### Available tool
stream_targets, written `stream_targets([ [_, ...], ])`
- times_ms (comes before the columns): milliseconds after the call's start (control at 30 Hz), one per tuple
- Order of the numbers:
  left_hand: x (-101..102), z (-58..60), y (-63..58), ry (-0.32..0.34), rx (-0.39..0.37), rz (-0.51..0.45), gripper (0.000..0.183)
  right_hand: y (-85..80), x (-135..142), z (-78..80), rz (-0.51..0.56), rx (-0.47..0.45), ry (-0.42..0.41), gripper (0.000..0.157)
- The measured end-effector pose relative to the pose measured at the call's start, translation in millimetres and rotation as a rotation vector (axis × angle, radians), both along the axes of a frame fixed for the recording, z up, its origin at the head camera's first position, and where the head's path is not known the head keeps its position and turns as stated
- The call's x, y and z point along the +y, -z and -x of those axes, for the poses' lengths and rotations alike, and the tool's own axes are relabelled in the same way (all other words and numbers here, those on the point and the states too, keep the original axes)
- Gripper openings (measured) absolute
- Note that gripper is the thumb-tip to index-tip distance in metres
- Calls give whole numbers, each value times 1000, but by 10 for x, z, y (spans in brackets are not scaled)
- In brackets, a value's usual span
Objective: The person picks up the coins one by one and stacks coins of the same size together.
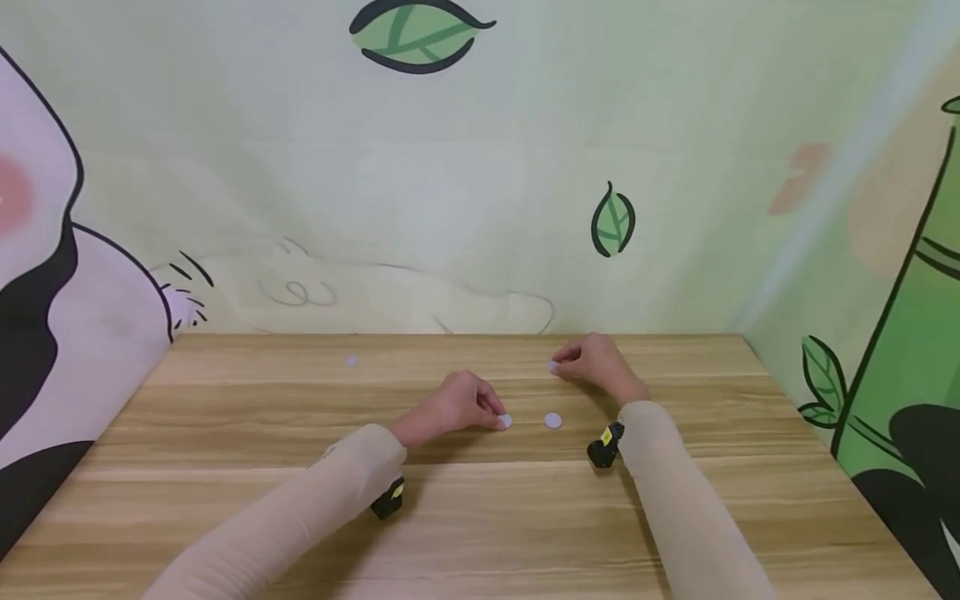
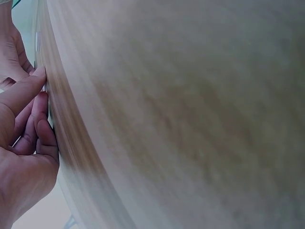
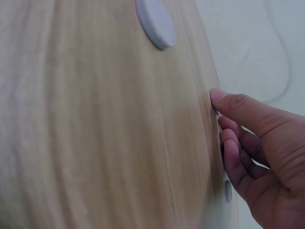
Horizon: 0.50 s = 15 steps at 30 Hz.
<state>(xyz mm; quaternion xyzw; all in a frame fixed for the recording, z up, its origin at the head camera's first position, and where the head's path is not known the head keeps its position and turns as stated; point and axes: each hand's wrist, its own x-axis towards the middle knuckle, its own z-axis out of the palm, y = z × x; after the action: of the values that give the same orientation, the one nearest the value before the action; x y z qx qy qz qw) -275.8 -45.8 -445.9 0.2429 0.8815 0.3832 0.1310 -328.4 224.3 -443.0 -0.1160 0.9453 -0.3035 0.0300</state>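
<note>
My left hand (image 1: pixel 463 402) is low over the middle of the wooden table, pinching a small white disc (image 1: pixel 506 421) at its edge between thumb and fingers. Farther back and to the right, my right hand (image 1: pixel 596 362) pinches a second white disc (image 1: pixel 553 367) close to the tabletop. Between the two hands, nearer the front, a third disc (image 1: pixel 552 420) lies flat on the wood. The right wrist view shows a thick, round-edged white disc (image 3: pixel 156 24) on the table, away from the right hand's fingertips (image 3: pixel 219 95).
One more white disc (image 1: pixel 352 361) lies at the back left of the wooden table (image 1: pixel 480 517). Behind the table's far edge stands a pale green wall (image 1: pixel 480 183) printed with leaves. Black wrist cameras (image 1: pixel 604 447) hang below both sleeves.
</note>
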Motion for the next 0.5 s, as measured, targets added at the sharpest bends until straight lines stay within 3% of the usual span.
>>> stream_targets([
  [500,1,-9,-20,1,-8,-3,12,47,43,-17,75,25,41,31],
])
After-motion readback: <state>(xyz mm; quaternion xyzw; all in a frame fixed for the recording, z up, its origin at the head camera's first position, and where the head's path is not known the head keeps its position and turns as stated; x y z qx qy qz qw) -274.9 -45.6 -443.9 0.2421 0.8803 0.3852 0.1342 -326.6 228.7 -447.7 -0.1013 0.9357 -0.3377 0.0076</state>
